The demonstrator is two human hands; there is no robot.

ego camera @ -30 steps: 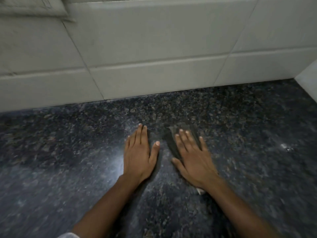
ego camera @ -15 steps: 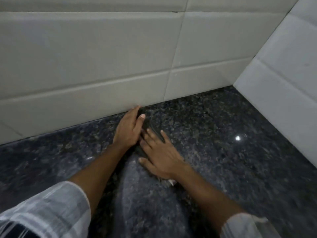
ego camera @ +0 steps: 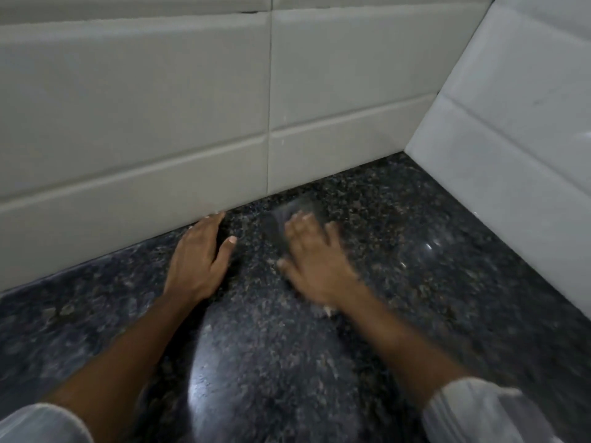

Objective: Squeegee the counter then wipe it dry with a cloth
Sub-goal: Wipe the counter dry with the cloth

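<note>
Now apart from the left hand (ego camera: 200, 262), the blurred right hand (ego camera: 315, 266) presses a dark cloth (ego camera: 287, 223) flat, fingers spread, having slid right along the speckled counter (ego camera: 431, 298). Left fingers lie flat, loosely together, tips touching the far tiled wall (ego camera: 160, 123). Open counter runs right to the side wall (ego camera: 511, 139).

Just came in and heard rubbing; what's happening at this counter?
A person is wiping the dark speckled granite counter near the tiled corner. Their right hand presses flat on a dark, blurred cloth, mid-wipe. Their left hand rests open on the stone, fingertips touching the pale wall tiles. No squeegee is in view.
</note>
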